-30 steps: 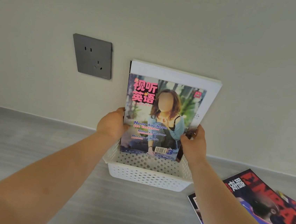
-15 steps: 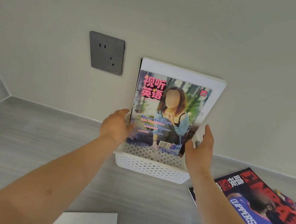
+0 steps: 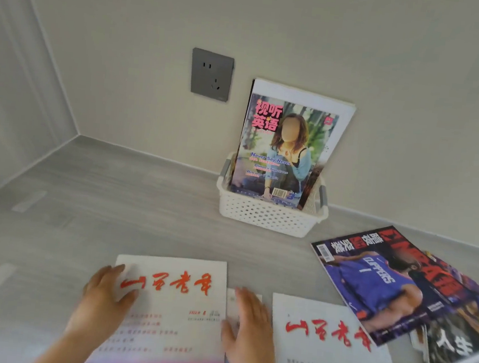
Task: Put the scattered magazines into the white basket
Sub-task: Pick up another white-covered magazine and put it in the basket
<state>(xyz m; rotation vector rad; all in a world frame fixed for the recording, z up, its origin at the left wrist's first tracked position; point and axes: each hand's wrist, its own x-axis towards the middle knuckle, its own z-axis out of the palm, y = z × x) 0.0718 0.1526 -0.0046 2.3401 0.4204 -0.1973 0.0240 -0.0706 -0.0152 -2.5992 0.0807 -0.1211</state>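
The left hand (image 3: pixel 104 300) and right hand (image 3: pixel 248 327), each grip apart and flat, rest on opposite edges of the white red-lettered magazine (image 3: pixel 177 308) on the worktop (image 3: pixel 81 209).

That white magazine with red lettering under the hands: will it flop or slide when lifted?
Likely floppy: the magazine looks thin and lies flat, so support both edges. Likely light. It may slide, since the floor looks smooth.

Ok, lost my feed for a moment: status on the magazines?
Left hand, right hand open, flat on the side edges of a white magazine. Magazines upright in the basket. Basketball magazine, others loose nearby; nothing blocking.
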